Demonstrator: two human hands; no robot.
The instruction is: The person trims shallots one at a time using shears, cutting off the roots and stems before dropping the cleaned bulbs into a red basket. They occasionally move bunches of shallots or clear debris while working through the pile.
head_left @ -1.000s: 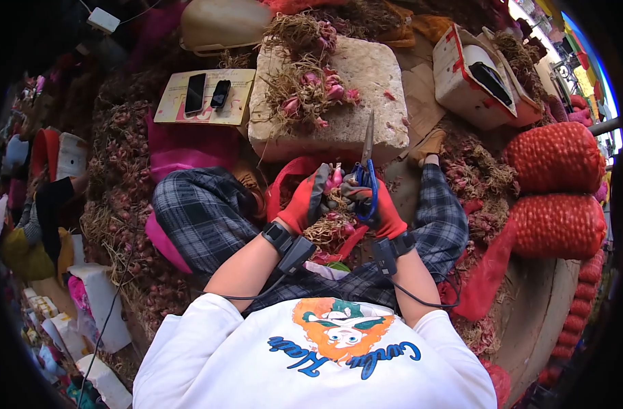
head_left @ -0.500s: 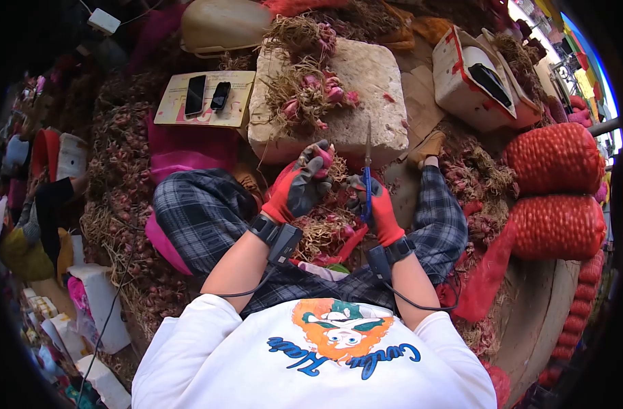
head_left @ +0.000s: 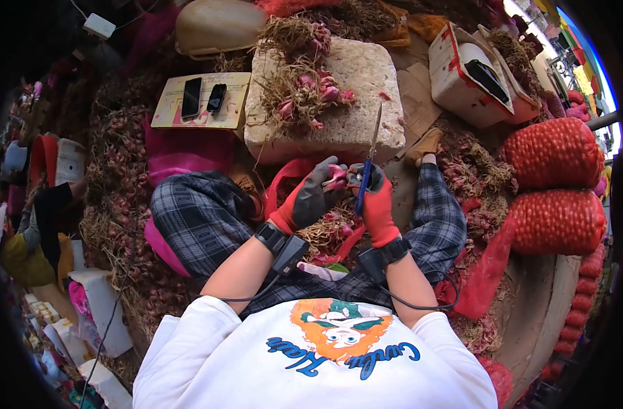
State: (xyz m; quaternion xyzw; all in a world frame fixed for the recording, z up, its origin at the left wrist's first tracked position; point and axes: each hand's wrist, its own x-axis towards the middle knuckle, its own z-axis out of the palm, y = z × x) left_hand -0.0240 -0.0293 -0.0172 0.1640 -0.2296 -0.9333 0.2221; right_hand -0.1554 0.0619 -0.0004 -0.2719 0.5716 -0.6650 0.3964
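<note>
My left hand (head_left: 313, 198), in a red and grey work glove, is closed on a pink shallot (head_left: 336, 177) at its fingertips. Close beside it, my right hand (head_left: 377, 208) in a matching glove grips blue-handled scissors (head_left: 363, 188), their long thin blade pointing up and away from me. The right thumb comes right up to the shallot. Beyond both hands stands a pale foam block (head_left: 372, 88), with a bunch of dry-stemmed shallots (head_left: 304, 92) on top. More shallots (head_left: 338, 228) and dry stalks lie below the hands, between my legs.
Two phone-like devices (head_left: 191, 97) rest on a board (head_left: 236, 88) at the left of the block. A foam box (head_left: 454, 82) with red tape stands at the right, near full red net sacks (head_left: 556, 221). Loose shallots (head_left: 114, 218) cover the ground at the left.
My left hand has turned and moved right, bringing the shallot up to my right hand. The scissors have tilted slightly, their tip shifting up and right. A red net strip now shows behind the left hand.
</note>
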